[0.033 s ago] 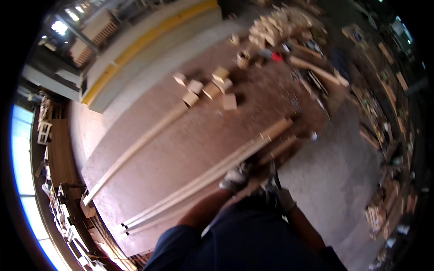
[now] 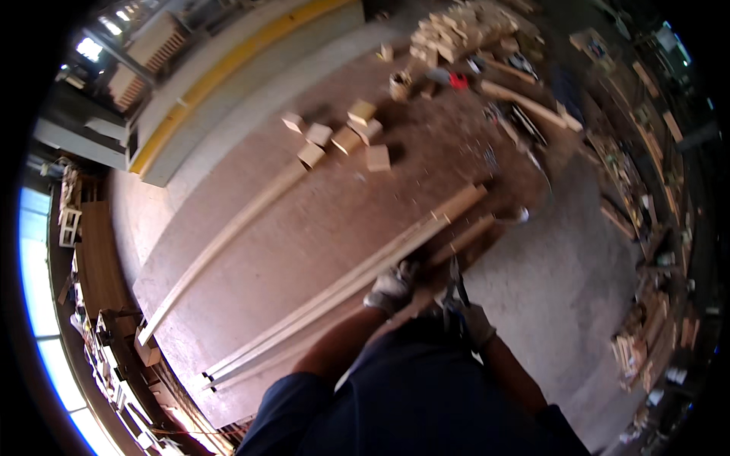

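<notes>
My left hand (image 2: 390,290), in a pale work glove with dark fingertips, is closed at the near edge of the table over a wooden strip (image 2: 293,356); blur softens its fingers. Just beyond it, long pale wooden strips (image 2: 319,300) lie side by side, running from lower left to upper right. To the right, my gloved right hand (image 2: 477,325) is wrapped around the handles of pliers (image 2: 457,283), their dark jaws pointing away from me. A shorter wooden piece (image 2: 469,237) lies beyond the pliers. My body hides part of the near wood.
Several wooden blocks (image 2: 347,140) sit on the brown table (image 2: 251,281), near the end of another long strip (image 2: 220,247). A heap of wood pieces (image 2: 462,34) and scattered tools (image 2: 525,129) occupy the far right. Beyond the table runs a yellow-edged structure (image 2: 228,64); timber piles (image 2: 646,346) stand right.
The whole view has shifted slightly, so the blocks and table appear a little higher and further left. Both hands keep nearly the same place and hold.
</notes>
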`<state>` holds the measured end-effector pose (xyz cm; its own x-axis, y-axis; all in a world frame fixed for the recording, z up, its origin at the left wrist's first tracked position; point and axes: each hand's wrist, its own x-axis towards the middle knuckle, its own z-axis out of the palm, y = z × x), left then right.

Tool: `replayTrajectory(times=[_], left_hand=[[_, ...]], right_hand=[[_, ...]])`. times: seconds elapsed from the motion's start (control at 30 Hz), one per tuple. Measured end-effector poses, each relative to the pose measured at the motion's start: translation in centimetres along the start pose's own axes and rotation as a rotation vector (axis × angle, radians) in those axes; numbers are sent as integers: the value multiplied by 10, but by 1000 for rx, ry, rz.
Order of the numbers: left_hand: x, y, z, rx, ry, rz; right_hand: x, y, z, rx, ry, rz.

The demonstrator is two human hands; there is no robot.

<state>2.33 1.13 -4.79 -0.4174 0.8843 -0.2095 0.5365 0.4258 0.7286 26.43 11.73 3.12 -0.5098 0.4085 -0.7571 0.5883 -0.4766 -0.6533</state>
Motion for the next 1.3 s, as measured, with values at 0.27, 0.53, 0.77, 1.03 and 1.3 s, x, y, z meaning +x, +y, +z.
replayTrajectory(times=[0.27,0.53,0.77,1.03,1.3], left_hand=[[1,25,-28,371,-101,240],[-1,27,-30,398,-82,237],[-1,29,-31,362,-84,223],[-1,32,-34,361,-116,208],[-1,28,-30,370,-78,237]], right_hand=[[-11,-35,13,-103,-34,-91],[25,2,9,-83,-19,-158],[-3,-45,29,-35,-73,-239],[12,-41,48,769,-131,123],[22,-27,59,486,136,98]])
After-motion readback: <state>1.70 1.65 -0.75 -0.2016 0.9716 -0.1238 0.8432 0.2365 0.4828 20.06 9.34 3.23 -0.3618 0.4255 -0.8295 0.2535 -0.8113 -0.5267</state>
